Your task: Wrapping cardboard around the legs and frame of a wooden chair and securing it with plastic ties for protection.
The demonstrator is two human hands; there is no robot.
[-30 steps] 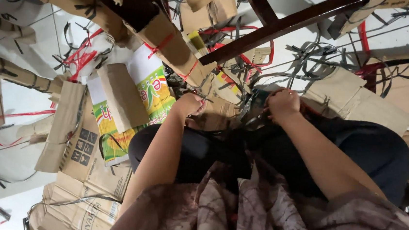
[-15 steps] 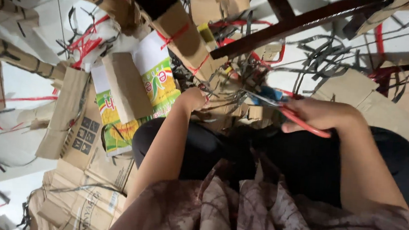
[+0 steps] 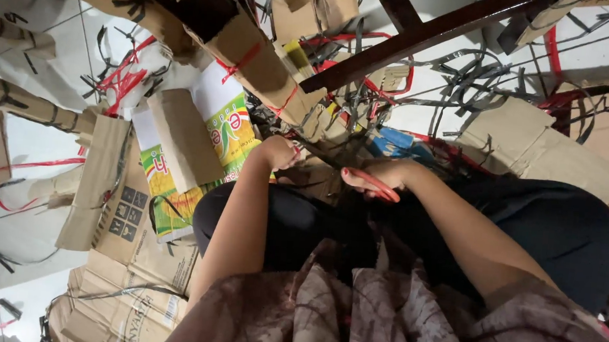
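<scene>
My right hand (image 3: 384,176) is closed around red-handled scissors (image 3: 372,184), held low just above my dark-trousered knees. The blades point left toward my left hand and are mostly hidden. My left hand (image 3: 277,152) is closed on a bundle of flattened brown cardboard (image 3: 319,172) bound with black plastic strapping, right beside the scissors. What exactly its fingers pinch is hidden behind the hand.
Flattened cardboard boxes (image 3: 101,177) lie all around on the white tiled floor (image 3: 16,148), with loose black and red strapping (image 3: 471,83). A green-and-yellow printed carton (image 3: 228,132) lies left of my hands. Dark wooden chair legs (image 3: 416,35) cross above.
My right hand first rested on the strapping, then lifted out to the right with the red scissors, and has now come back left and down next to my left hand.
</scene>
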